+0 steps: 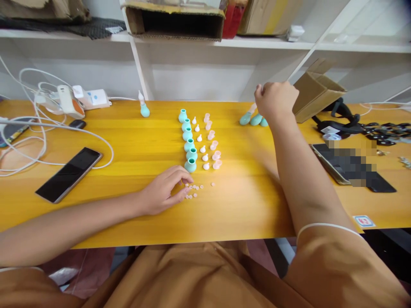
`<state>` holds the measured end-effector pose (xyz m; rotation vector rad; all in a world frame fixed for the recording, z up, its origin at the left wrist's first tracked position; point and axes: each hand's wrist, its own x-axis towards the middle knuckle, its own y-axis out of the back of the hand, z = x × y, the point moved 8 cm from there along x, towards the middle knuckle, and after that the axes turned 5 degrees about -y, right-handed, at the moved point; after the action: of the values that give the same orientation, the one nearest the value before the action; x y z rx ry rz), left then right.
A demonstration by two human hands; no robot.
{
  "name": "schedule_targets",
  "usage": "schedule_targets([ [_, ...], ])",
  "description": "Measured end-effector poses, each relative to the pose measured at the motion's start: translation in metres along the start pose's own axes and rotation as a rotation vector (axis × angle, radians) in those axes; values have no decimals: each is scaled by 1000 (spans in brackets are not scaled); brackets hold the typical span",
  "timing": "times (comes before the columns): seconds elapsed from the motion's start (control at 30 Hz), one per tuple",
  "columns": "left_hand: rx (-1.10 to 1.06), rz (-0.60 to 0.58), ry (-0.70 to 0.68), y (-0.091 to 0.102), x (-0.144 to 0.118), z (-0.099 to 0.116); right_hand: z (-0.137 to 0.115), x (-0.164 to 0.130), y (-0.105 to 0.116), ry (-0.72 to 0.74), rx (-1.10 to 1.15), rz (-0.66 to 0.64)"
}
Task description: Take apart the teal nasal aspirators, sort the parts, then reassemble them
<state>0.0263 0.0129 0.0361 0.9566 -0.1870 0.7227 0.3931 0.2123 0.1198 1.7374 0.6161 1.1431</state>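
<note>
Orange-brown clothing fills the bottom edge, both bare forearms reaching out over the yellow table (96, 205). Left hand (163, 190) rests palm-down near the table's front-centre, fingers curled loosely, thumb and index tips close together right at a scatter of tiny pink discs (193, 191); can't tell if one is actually pinched, too small. Discs lie just to the right of those fingertips, touching or nearly so. Directly beyond the discs, running away from the person, stand 3 neat rows: teal bulbs (189, 139) on the left, small white tips (201, 143) in the middle, pink caps (212, 143) on the right. The rows' long axis points straight off toward the shelf; nearest bulb sits just past the L fingertips. Right hand (275, 100) is far out, back-right, closed into a loose fist over a few teal bulbs lying on their sides (255, 119); seems to hold something pale, but the grip is hidden by the knuckles. One assembled teal bulb w/ white tip (144, 109) stands alone back-left. L hand is clearly nearer to the discs and rows; R is well apart. Also: black phone (69, 173) at left, white cables (38, 128), cardboard box (316, 92) beside the R hand.
</note>
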Motion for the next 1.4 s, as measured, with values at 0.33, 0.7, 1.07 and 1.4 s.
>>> schedule_targets([
  [0.33,80,-12,44,-5,-3,-6,-59,-77,114,358,313,222],
  [0.7,93,-8,54,-6,-5,-9,-47,-200,32,627,523,-116],
  [1.07,167,-14,131,-7,-5,-17,-54,-244,27,928,676,-100],
  [1.4,129,-150,211,-1,-3,-28,-57,-254,24,1030,560,-156],
])
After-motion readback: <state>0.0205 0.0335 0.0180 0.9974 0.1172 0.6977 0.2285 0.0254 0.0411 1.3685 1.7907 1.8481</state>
